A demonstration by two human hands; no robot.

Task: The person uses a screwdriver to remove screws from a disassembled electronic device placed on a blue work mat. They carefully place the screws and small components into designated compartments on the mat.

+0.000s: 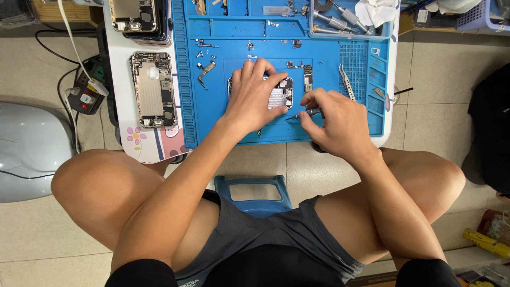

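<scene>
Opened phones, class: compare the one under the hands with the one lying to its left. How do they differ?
The phone on the blue mat is half covered by the left hand, while the right hand works a tool at it. The phone on the white table lies untouched, fully visible. Both have their insides exposed.
</scene>
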